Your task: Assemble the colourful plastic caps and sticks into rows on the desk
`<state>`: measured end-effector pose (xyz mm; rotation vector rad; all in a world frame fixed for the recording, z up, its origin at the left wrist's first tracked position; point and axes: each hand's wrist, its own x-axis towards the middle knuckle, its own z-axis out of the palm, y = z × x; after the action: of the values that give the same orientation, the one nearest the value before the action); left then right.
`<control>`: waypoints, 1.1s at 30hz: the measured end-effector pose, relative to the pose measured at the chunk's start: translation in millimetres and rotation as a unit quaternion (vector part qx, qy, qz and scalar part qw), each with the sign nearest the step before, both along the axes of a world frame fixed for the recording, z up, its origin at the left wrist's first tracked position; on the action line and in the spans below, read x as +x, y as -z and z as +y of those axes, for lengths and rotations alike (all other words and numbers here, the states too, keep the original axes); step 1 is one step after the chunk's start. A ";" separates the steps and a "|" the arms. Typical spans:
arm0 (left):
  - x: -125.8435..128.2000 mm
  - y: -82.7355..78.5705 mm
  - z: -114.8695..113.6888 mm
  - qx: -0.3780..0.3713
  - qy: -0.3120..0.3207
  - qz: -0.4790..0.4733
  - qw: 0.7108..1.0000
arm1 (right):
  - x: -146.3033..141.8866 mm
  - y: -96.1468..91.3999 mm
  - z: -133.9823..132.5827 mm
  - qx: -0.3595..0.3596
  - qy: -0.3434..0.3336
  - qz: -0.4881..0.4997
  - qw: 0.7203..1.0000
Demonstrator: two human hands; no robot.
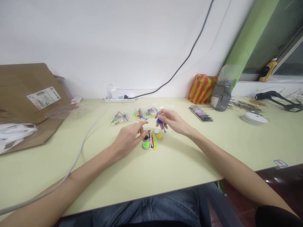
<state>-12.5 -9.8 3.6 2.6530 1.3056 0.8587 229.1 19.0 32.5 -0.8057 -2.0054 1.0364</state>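
Centre frame, I have right hand [172, 120] pinching blue stick [164, 129]; left hand [127, 137] half open, empty, by black disc [146, 138], green disc [146, 145] just below.

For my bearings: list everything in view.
Table: one, pale green, centre
Blue parts: uncertain, blue, centre
Round pieces: four, black, green, white, yellow, centre
Sticks: several, mixed, centre
Parts bags: about three, clear, rear
Power strip: one, white, rear
Thick cables: two, grey, rear and left
Packaging: one, brown, left
Larger bags: two, red-yellow and grey, right
Pixelated item: one, dark, right
Round stack: one, white, right
Frame: one, black, right
Bottle: one, orange, right
Left hand: one, bare, near sticks
Right hand: one, bare, holding blue parts
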 end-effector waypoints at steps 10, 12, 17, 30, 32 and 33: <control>2.9 -2.1 -6.5 0.060 0.062 -0.006 0.996 | -36.4 18.5 -34.9 -0.044 -0.052 0.034 0.997; 3.5 -2.5 -7.2 0.063 0.070 0.000 0.996 | -36.5 19.7 -33.8 -0.039 -0.036 0.039 0.998; 3.4 -2.9 -6.7 0.046 0.077 -0.011 0.996 | -34.6 19.3 -31.2 -0.011 -0.057 0.033 0.998; 6.9 -5.3 -13.5 -0.069 0.065 -0.038 0.995 | -37.2 15.0 -31.1 -0.064 -0.082 0.095 0.990; 7.4 -6.2 -14.2 -0.075 0.066 -0.015 0.995 | -38.1 14.3 -34.1 -0.051 -0.069 0.091 0.992; 7.2 -6.4 -14.1 -0.071 0.068 -0.007 0.995 | -38.1 13.5 -35.3 -0.048 -0.065 0.090 0.993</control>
<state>-5.3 -23.9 9.9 2.5857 1.1221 0.7361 191.0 -16.4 19.1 -0.6142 -1.8855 1.2439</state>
